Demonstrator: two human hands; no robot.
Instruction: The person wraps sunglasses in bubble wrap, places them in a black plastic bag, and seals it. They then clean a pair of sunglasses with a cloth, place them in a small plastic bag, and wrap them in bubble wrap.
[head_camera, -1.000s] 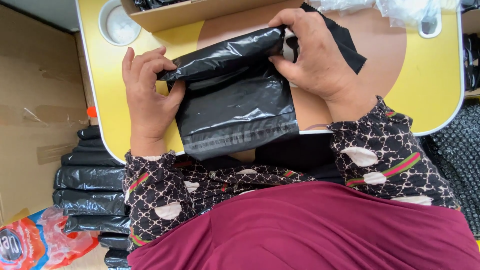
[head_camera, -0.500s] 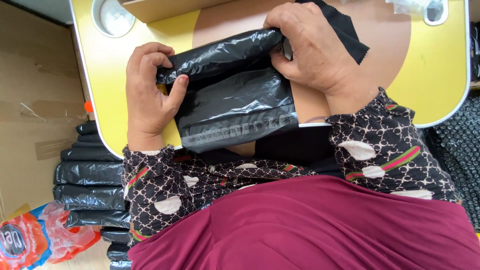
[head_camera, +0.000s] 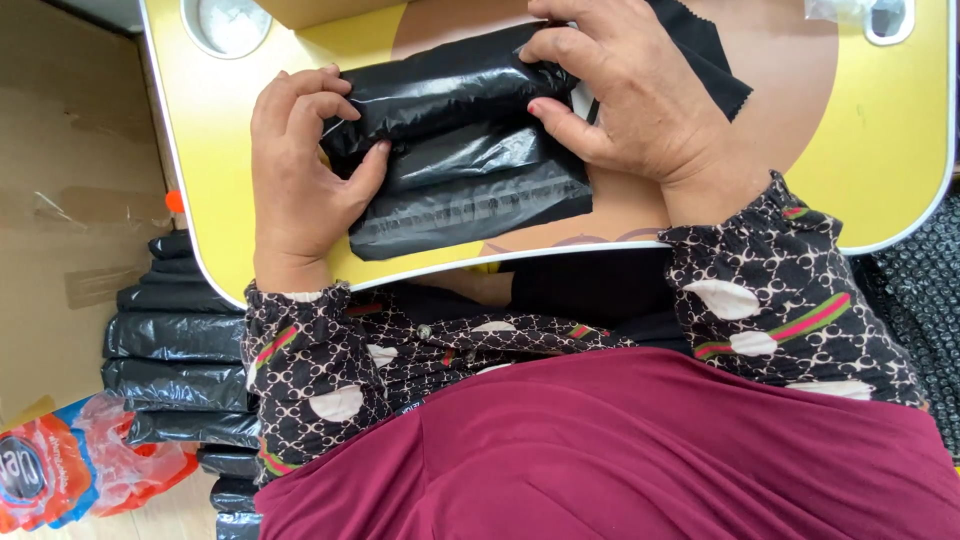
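Both hands clamp a black plastic mailer bag (head_camera: 465, 150) on a yellow lap tray (head_camera: 890, 150); the left hand (head_camera: 300, 165) pinches its rolled end, the right hand (head_camera: 630, 100) presses the fold; rolling looks midway, so tighter tucking seems needed; finished black packets (head_camera: 175, 370) lie stacked beside.

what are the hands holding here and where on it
Both hands grip a black plastic package on the yellow tray table: the left hand pinches its left end, and the right hand presses over the rolled top at the right end.
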